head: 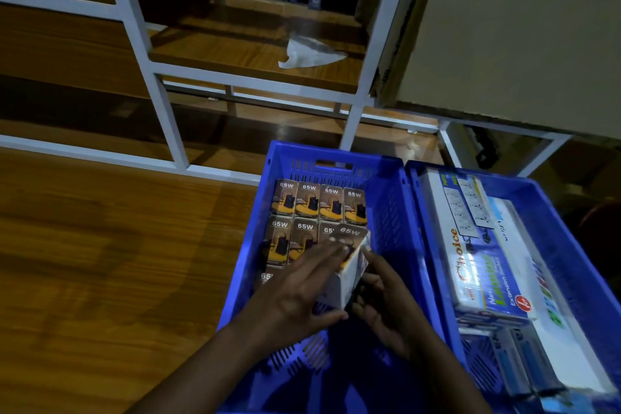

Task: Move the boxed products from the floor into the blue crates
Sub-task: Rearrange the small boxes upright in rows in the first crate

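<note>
Small cardboard box point(349, 262) marked 65W, held tilted over the left blue crate point(386, 212), above the gap at the right end of the second row of matching boxes point(309, 202). Probably light and stiff, with smooth printed faces likely a little slippery; best gripped across opposite flat sides, away from the corners. Left hand point(302, 296) reaching in from below, palm down, fingers spread flat over the box's printed face. Right hand point(386, 306) cupped beneath and beside it, fingers pressed to the white side. Box pinched between both hands. Second blue crate point(571, 245) touching on the right, holding long extension socket boxes point(487, 272). Wooden floor point(100, 262) on the left.
</note>
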### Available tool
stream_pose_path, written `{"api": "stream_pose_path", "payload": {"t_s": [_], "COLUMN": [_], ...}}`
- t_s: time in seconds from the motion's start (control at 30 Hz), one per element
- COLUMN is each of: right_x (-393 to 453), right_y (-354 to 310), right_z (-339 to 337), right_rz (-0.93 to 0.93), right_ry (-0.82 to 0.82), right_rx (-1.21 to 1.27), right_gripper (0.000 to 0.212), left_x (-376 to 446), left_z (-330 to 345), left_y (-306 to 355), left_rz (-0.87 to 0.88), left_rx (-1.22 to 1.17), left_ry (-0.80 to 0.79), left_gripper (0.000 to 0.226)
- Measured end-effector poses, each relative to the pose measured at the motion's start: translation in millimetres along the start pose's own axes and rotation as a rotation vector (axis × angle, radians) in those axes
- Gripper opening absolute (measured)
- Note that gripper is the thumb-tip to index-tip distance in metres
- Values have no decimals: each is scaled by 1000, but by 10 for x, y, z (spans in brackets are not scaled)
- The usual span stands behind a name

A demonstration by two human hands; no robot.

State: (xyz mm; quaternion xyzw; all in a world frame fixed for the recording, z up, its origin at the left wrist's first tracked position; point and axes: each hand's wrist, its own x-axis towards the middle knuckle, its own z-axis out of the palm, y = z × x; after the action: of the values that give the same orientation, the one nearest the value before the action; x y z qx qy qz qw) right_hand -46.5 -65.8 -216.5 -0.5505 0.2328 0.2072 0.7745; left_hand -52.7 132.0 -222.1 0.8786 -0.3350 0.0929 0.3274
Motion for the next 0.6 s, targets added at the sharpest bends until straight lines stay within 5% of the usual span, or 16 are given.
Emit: {"api": "stream_pose_path", "payload": {"t_s": [0.13,0.23,0.37,0.6], "right_x": [28,29,61,348], "right_y": [6,13,112,337], "right_z": [-59,-56,20,284], "right_rz": [21,26,98,223], "right_ry": [-81,-64,-26,39], "right_rx": [32,-52,-243,-520], "right_gripper": [51,48,37,34], "left_x": [-48,8,86,62], "left_z": [-55,-91,-70,30], "left_y": [113,101,-73,-201], "left_rz": [-52,-236,-526,-843], "left_rx": [-282,-502,-480,-254], "left_ry": [-2,166,387,91], "left_gripper": [83,62,40,36]}}
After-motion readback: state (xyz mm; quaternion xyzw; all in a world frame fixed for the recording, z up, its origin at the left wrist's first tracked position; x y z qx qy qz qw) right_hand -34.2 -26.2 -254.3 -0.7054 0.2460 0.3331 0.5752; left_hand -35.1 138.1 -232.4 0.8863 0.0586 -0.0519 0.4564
